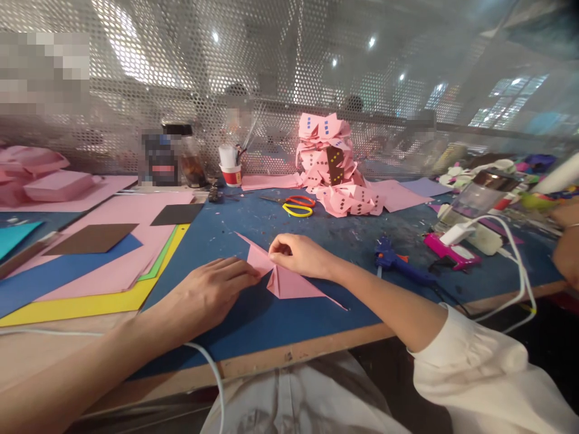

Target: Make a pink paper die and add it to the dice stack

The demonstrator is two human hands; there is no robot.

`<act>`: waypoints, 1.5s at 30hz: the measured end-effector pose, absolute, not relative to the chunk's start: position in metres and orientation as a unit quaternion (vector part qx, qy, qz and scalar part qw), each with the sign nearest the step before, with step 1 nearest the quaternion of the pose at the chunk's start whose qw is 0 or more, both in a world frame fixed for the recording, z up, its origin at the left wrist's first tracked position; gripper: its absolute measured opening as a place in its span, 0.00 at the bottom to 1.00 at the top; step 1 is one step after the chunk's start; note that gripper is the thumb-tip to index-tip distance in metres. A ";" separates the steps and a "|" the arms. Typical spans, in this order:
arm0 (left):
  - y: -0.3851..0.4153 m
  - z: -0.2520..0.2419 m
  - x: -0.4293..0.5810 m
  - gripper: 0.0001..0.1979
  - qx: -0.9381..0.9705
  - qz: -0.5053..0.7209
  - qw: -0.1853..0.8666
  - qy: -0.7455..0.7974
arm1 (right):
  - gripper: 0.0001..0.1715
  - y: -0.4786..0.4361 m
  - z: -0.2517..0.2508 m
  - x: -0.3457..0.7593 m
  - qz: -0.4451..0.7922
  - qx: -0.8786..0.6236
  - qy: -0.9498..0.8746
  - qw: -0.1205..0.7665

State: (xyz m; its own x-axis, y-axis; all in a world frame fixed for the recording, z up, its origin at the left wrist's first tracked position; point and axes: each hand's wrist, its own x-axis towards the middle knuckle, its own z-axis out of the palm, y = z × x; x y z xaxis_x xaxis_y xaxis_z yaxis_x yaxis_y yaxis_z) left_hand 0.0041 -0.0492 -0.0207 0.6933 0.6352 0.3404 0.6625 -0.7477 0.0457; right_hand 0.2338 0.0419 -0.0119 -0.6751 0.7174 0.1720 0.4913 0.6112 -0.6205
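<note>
A folded sheet of pink paper (296,286) lies on the blue table top, with a small raised fold near its middle and thin pointed ends at upper left and lower right. My right hand (298,253) has its fingers curled, with thumb and forefinger closed in a pinch at the paper's upper edge. Flat on the left side of the paper rests my left hand (217,286), its fingers stretched out side by side and the tips touching the paper. The left thumb is hidden.
Scissors (297,210) lie beyond my hands, before a pink paper model (332,163). A blue glue gun (400,262) and a pink power strip (452,250) with white cables sit right. Coloured sheets (111,274) are stacked left; a paper cup (231,173) stands behind. Another person's arm shows far right.
</note>
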 end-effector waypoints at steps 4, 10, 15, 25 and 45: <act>-0.050 -0.017 0.007 0.19 -0.916 -0.172 0.044 -0.360 | 0.04 0.040 -0.002 0.245 0.202 -0.381 -0.882 0.189; -0.049 -0.016 0.005 0.20 -0.915 -0.193 0.035 -0.352 | 0.10 0.031 0.007 0.253 0.168 -0.395 -0.896 0.115; -0.047 -0.016 0.005 0.18 -0.898 -0.226 0.032 -0.375 | 0.11 0.031 0.007 0.252 0.183 -0.388 -0.897 0.109; -0.027 -0.012 0.022 0.15 -0.876 -0.182 -0.004 -0.447 | 0.05 0.030 0.006 0.249 0.214 -0.395 -0.886 0.116; -0.006 0.017 0.021 0.12 -0.770 -0.196 -0.246 -0.555 | 0.05 0.035 0.017 0.258 0.191 -0.383 -0.887 0.175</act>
State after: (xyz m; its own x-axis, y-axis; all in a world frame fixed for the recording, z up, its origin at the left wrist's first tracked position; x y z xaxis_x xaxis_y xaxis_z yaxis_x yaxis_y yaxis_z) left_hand 0.0213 -0.0055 0.0174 0.3064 0.9515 0.0284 0.7583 -0.2621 0.5969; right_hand 0.2585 0.0351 0.0174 -0.6459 0.7454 0.1648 0.6117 0.6345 -0.4724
